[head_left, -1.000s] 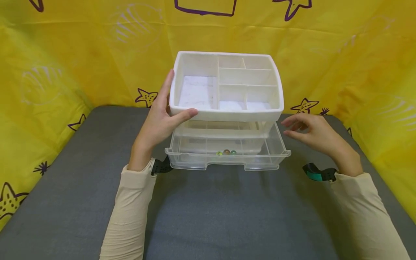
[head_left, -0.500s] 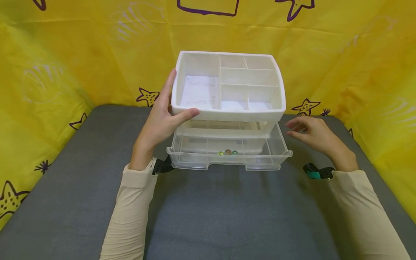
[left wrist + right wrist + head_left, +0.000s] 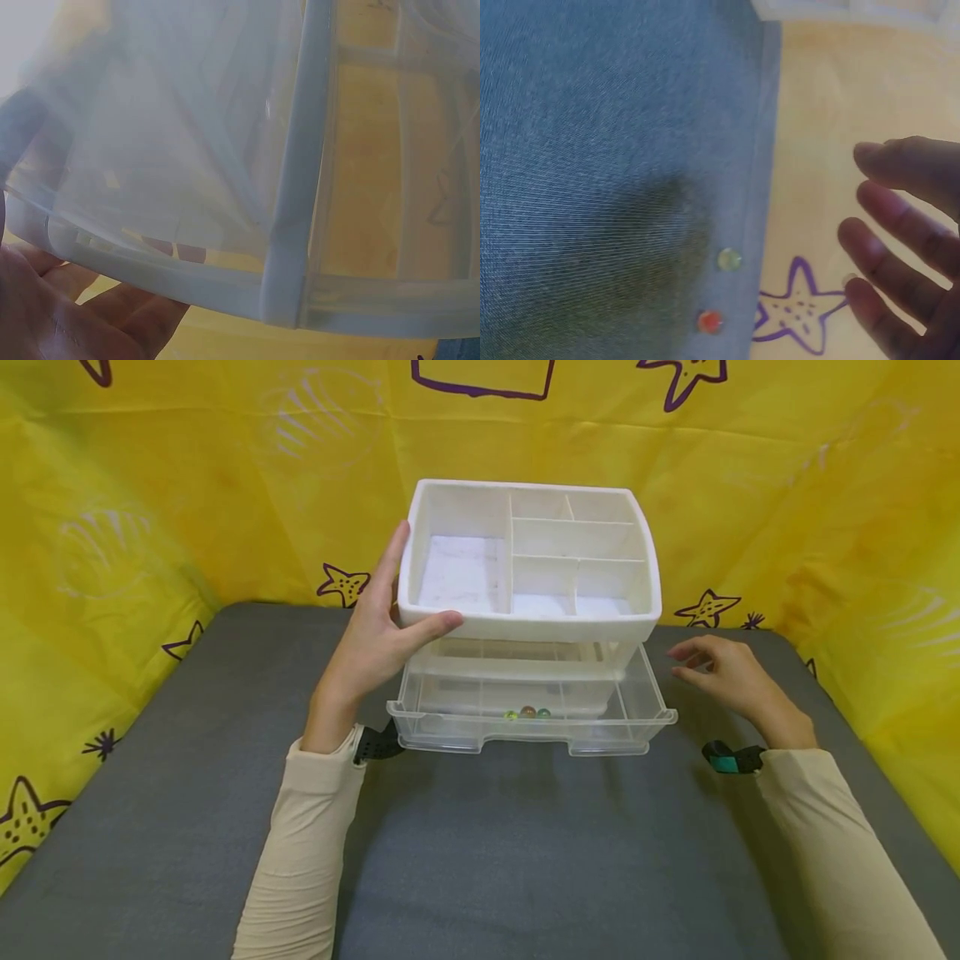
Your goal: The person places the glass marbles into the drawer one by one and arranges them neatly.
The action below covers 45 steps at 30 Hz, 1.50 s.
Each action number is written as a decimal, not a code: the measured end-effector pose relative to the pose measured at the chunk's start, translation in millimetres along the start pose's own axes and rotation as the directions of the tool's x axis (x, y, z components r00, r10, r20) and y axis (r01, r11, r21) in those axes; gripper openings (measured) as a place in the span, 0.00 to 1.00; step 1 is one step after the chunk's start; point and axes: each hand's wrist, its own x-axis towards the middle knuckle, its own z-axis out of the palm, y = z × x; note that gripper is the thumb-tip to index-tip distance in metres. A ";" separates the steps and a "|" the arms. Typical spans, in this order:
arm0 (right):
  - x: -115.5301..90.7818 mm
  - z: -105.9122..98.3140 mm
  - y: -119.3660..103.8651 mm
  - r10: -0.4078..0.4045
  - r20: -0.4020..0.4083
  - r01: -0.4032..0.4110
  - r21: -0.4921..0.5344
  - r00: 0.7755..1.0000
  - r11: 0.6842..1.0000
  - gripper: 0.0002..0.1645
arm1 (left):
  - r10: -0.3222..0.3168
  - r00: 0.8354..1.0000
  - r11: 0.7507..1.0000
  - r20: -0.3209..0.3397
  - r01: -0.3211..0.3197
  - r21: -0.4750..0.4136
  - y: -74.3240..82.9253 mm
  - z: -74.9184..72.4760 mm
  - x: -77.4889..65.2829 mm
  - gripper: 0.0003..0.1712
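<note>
A white desktop drawer organizer [image 3: 525, 628] with a divided top tray stands at the middle back of the table. My left hand [image 3: 367, 643] grips its left side, thumb over the front rim and fingers along the side wall; in the left wrist view that hand [image 3: 97, 315] is at the white frame [image 3: 289, 247]. A clear drawer [image 3: 450, 727] is pulled out at the front, with three marbles [image 3: 528, 712] inside. To the drawer's right, my right hand [image 3: 738, 681] hovers with fingers loosely bent, holding nothing. The right wrist view shows this hand [image 3: 907, 232] apart from everything.
In the right wrist view, a pale green marble [image 3: 729, 259] and a red marble [image 3: 710, 321] lie on the grey table [image 3: 592, 150] near its edge. A yellow patterned cloth [image 3: 300, 485] hangs around the back and sides of the table.
My right hand has drifted slightly rightward, away from the drawer. The left hand keeps its hold, and the drawer and its marbles stay as they were. The head view has shifted a little.
</note>
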 end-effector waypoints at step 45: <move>5.1 25.3 59.5 0.206 0.214 -0.203 -0.036 0.955 0.978 0.23 | 0.089 0.995 0.996 -0.036 -0.088 0.009 -3.0 2.9 1.5 0.44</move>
